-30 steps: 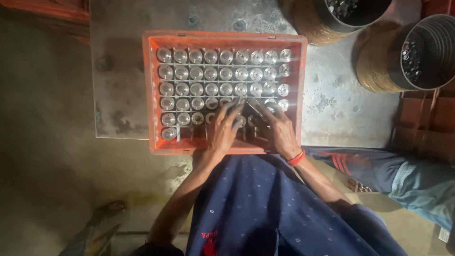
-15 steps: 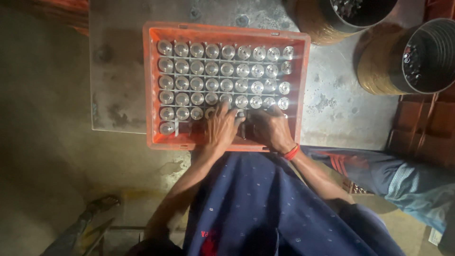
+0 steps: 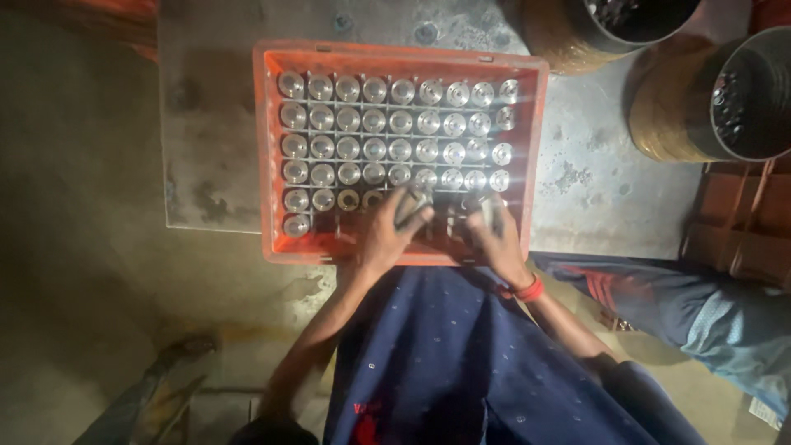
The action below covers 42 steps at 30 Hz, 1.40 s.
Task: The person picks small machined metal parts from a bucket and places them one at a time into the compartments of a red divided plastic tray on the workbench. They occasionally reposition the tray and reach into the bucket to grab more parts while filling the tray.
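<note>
An orange plastic crate (image 3: 268, 148) sits on a grey metal plate and holds rows of shiny round metal parts (image 3: 375, 122) standing upright. My left hand (image 3: 387, 235) is inside the crate's near edge, its fingers closed around a metal part (image 3: 409, 206). Beside it, my right hand (image 3: 494, 239), with a red band at the wrist, grips another metal part (image 3: 490, 210). The near right corner of the crate is hidden under both hands.
Two round dark tubs with metal pieces stand at the back right (image 3: 634, 21) and far right (image 3: 733, 95). A rusty frame (image 3: 741, 222) lies at the right. My dark blue clothing fills the foreground; a blue-clad leg (image 3: 709, 317) stretches right. Dirty concrete floor lies left.
Both hands have shifted slightly toward the crate's near edge and each has lifted a metal part; the view has drifted a little.
</note>
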Motion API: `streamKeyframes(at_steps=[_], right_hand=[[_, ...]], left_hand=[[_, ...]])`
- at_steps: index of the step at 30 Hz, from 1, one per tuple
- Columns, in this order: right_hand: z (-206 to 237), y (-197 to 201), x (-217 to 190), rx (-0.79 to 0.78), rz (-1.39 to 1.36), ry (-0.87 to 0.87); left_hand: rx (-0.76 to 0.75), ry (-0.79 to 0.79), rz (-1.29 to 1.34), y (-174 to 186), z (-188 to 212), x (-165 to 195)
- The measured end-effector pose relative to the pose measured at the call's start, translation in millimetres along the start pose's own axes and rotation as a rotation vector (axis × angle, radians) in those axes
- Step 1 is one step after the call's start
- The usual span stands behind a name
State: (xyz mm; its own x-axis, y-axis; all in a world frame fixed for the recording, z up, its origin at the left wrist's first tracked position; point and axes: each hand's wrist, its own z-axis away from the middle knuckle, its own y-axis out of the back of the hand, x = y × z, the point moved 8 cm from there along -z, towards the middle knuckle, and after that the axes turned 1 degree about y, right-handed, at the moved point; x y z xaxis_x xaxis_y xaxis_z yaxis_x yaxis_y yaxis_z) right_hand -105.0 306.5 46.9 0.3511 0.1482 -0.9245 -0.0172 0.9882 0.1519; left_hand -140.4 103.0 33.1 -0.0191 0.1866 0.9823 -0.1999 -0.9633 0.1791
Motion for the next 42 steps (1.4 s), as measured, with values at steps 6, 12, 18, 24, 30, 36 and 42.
streamKeyframes(at_steps=[6, 12, 18, 24, 30, 36, 42], right_hand=[[25, -25, -38, -0.059, 0.73, 0.377], [10, -7, -35, 0.095, 0.758, 0.354], [-93, -38, -61, 0.253, 0.756, 0.717], [-172, -79, -89, 0.169, 0.982, 0.62], [-140, -54, -146, 0.038, 0.557, 0.761], [-125, -8, -123, 0.27, -0.307, 0.399], [-115, -62, -79, 0.208, 0.325, 0.465]], left_hand=[[-0.116, -0.123, -0.507, -21, 26, 14], [0.102, -0.206, -0.311, 0, 11, 12], [0.292, -0.223, -0.751, 71, -101, -9], [0.242, -0.244, -0.935, 52, -175, -13], [0.139, -0.33, -0.62, 80, -176, 20], [0.342, 0.154, 0.512, 97, -153, -24], [0.079, 0.026, -0.157, 62, -136, -44]])
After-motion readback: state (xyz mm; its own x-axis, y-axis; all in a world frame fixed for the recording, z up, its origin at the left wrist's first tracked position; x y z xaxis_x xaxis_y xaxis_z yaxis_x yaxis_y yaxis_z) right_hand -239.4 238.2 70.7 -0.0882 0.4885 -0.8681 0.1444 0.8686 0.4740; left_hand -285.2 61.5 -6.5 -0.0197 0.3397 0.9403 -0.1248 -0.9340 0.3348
